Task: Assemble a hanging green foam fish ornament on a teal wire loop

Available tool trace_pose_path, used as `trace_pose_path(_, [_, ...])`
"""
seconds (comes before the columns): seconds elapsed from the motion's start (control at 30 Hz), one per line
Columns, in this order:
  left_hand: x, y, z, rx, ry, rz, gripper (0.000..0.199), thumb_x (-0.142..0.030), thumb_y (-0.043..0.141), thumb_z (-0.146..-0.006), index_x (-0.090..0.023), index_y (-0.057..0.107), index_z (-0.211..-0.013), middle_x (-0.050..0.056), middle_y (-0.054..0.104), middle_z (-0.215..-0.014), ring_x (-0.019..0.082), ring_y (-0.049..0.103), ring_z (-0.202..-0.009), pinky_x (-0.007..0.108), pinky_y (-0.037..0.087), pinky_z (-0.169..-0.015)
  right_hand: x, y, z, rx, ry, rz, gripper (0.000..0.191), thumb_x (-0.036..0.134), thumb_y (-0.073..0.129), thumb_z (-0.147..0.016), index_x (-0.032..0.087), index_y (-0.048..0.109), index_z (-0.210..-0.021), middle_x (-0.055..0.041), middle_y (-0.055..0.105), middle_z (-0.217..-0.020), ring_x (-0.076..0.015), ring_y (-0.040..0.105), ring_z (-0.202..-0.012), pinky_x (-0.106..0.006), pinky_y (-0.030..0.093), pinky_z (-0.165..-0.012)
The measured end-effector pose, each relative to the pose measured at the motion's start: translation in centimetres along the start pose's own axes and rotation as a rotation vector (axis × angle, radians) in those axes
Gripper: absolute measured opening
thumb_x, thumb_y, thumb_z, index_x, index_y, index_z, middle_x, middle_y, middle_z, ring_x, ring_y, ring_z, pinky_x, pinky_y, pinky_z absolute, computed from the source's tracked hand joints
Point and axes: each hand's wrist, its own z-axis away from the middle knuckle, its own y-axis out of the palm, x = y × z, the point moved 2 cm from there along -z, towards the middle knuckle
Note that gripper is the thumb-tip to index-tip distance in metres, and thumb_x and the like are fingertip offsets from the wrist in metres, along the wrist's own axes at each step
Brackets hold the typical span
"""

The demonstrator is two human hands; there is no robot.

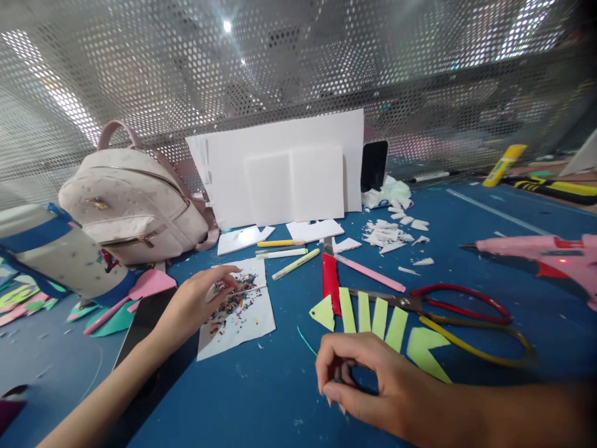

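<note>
My left hand point(198, 302) reaches over a sheet of white paper point(259, 320) with a pile of tiny multicoloured bits point(236, 298), which look like beads. Its fingers are bent, thumb and fingertips slightly apart at the pile. My right hand point(373, 376) is curled closed above the blue table, thumb against forefinger; what lies between them is hidden. A thin teal strand point(306, 340) ends near its fingers. Just beyond that hand lie light green paper strips point(364, 311), a green triangle point(323, 312) with a dot, and a notched green piece point(426, 351), laid out like a fish skeleton.
Scissors point(471, 305) and a red cutter point(331, 283) lie beyond the strips. A pink glue gun point(527, 246) is at right. Pens, including a pink pen point(370, 274), and white scraps point(385, 235) lie ahead. A tumbler point(60, 255) and a backpack point(135, 199) stand left.
</note>
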Motion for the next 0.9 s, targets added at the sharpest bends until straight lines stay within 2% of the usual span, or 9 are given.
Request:
trace_pose_path(0.23, [-0.7, 0.3, -0.2, -0.013, 0.025, -0.032, 0.025, -0.025, 0.055, -0.094, -0.024, 0.058, -0.119, 0.003, 0.075, -0.095, 0.022, 0.070, -0.089, 0.035, 0.052, -0.080, 0.1, 0.1, 0.0, 0.012, -0.009, 0.005, 0.007, 0.025, 0.058, -0.091, 0.019, 0.061, -0.089, -0.0013, 0.063, -0.082, -0.0142, 0.056, -0.072, -0.026, 0.044, -0.066])
trace_pose_path(0.63, [-0.8, 0.8, -0.4, 0.026, 0.048, -0.062, 0.029, -0.017, 0.051, -0.096, -0.022, 0.056, -0.123, 0.004, 0.073, -0.096, 0.023, 0.065, -0.087, 0.037, 0.049, -0.081, 0.3, 0.1, 0.0, 0.015, -0.002, 0.000, 0.006, 0.024, 0.059, -0.089, 0.018, 0.061, -0.088, -0.0011, 0.063, -0.081, -0.0144, 0.056, -0.072, -0.026, 0.044, -0.066])
trace_pose_path(0.9, [-1.4, 0.4, -0.4, -0.003, 0.023, 0.004, 0.032, -0.019, 0.050, -0.094, -0.023, 0.056, -0.125, 0.003, 0.071, -0.092, 0.023, 0.065, -0.086, 0.038, 0.049, -0.081, 0.0, 0.2, 0.2, 0.008, -0.004, -0.004, 0.007, 0.025, 0.060, -0.090, 0.019, 0.062, -0.089, -0.0011, 0.063, -0.081, -0.0140, 0.056, -0.071, -0.026, 0.044, -0.065])
